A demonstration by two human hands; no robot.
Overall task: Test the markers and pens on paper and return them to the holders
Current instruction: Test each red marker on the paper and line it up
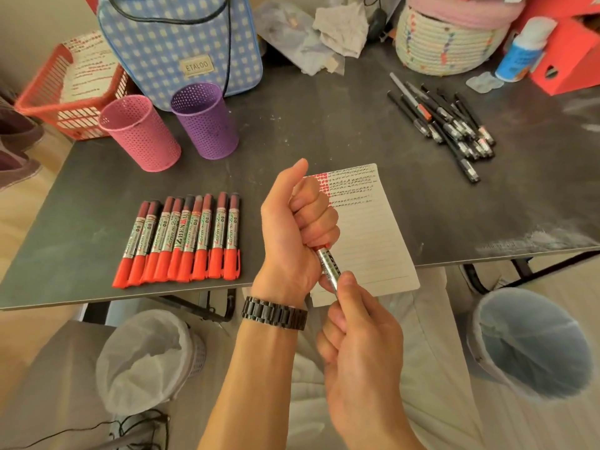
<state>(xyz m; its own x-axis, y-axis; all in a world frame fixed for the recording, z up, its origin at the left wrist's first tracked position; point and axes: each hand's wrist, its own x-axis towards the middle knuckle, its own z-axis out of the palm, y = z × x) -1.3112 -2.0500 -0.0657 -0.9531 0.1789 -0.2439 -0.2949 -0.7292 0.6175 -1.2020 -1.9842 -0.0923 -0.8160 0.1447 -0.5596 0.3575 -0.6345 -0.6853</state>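
A marker (328, 266), light, stiff, probably slick: left hand (298, 228) clenches its red end, right hand (360, 345) pinches the barrel.

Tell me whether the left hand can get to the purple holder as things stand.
Probably yes: only bare table lies between the left hand and the purple holder. But that hand grips the marker by its red end, the right hand its barrel, so it would need to let go first.
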